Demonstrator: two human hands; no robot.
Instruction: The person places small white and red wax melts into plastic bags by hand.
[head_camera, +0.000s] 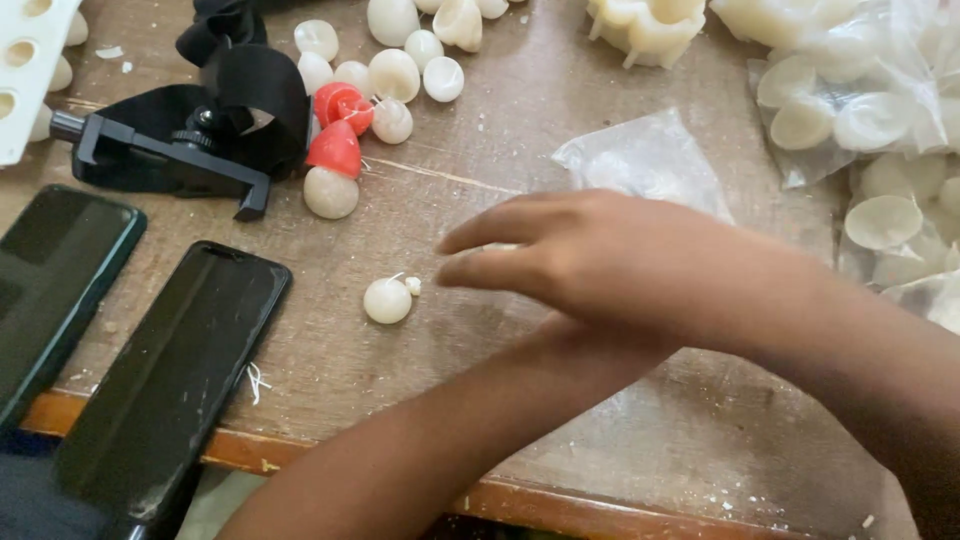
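Note:
My right hand (570, 262) reaches in from the right, low over the wooden table (460, 180), with its fingers stretched out to the left and a little apart; nothing shows clearly in them. Just left of the fingertips lies a small round white wax candle (386, 300) with a short wick. My left forearm (420, 450) comes up from the bottom edge and passes under the right wrist. The left hand itself is hidden beneath the right hand.
Two dark phones (170, 385) (55, 285) lie at the left by the table edge. Behind them are a black clamp mount with strap (190, 150), two red candles (340, 125) and several white ones (395, 72). Clear plastic bags (645, 160) of wax pieces (870, 120) fill the right.

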